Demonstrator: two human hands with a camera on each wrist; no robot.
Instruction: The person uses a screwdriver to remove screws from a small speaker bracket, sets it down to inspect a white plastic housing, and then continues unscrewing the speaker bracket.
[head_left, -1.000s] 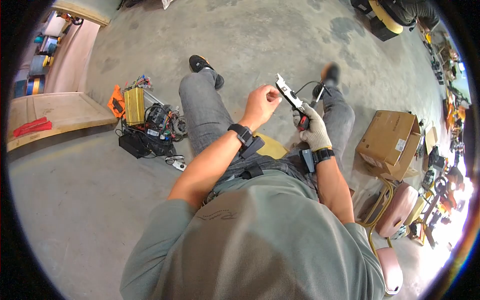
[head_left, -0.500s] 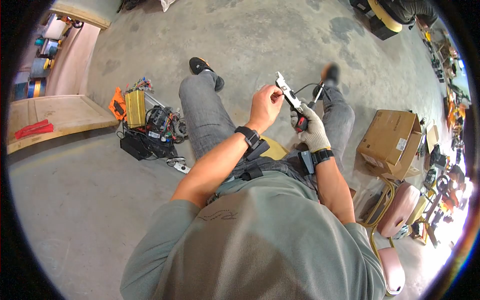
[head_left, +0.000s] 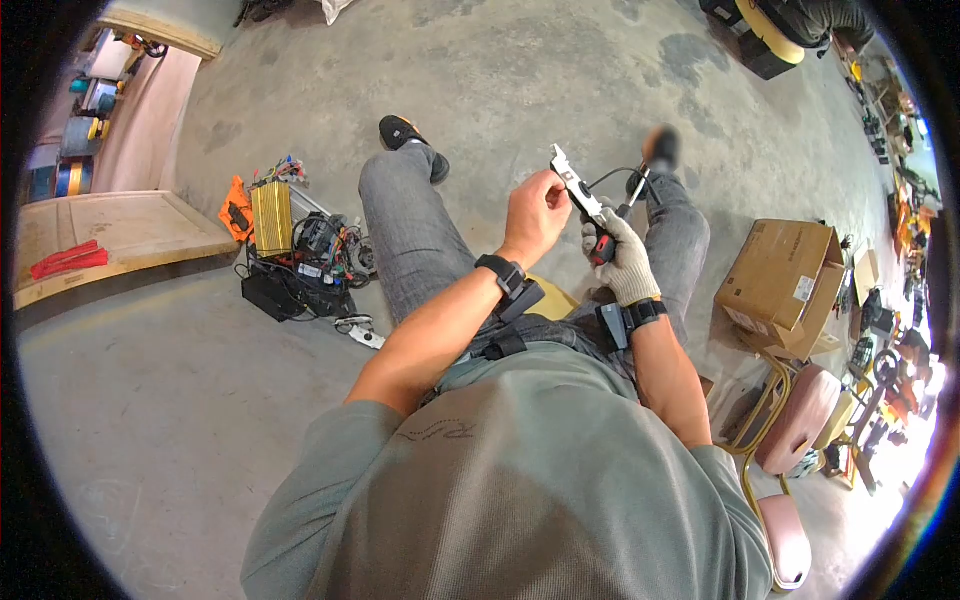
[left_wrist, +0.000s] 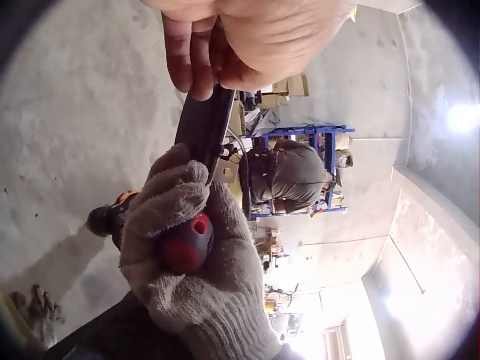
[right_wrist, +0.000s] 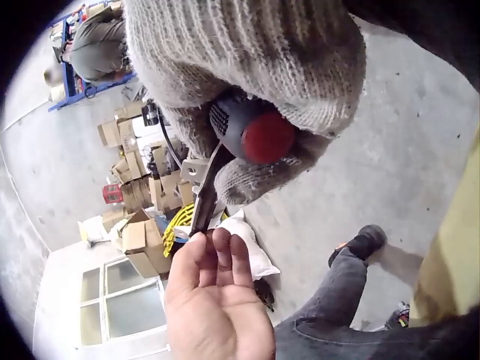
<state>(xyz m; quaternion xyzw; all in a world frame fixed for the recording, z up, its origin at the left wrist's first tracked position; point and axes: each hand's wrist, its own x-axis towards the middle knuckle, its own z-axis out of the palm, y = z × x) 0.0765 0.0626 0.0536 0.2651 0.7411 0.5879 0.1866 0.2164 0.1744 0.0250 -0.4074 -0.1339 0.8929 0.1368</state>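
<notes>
In the head view, my gloved right hand [head_left: 628, 262] grips a screwdriver [head_left: 604, 248] with a red and black handle. Its silver shaft points away from me, and the round handle end faces the camera in the right wrist view. The same hand holds the lower end of a long, narrow white-and-black part [head_left: 572, 180], from which a black cable [head_left: 605, 176] loops off to the right. My bare left hand [head_left: 535, 212] has its fingers curled, thumb and fingertips pinched at that part's edge. In the left wrist view, the part's dark underside [left_wrist: 202, 127] runs up to those fingertips.
Left of my legs, electronics and cables [head_left: 325, 255] lie heaped around a gold metal box [head_left: 271, 215]. A wooden board [head_left: 130, 235] with a red cloth-like item stands beyond. To the right are a cardboard box [head_left: 775, 280] and a pink-padded chair [head_left: 800, 420]. Another person [left_wrist: 292, 176] appears farther off.
My left hand has moved slightly right and its fingers have closed in against the white-and-black part. The right hand and the screwdriver have hardly moved.
</notes>
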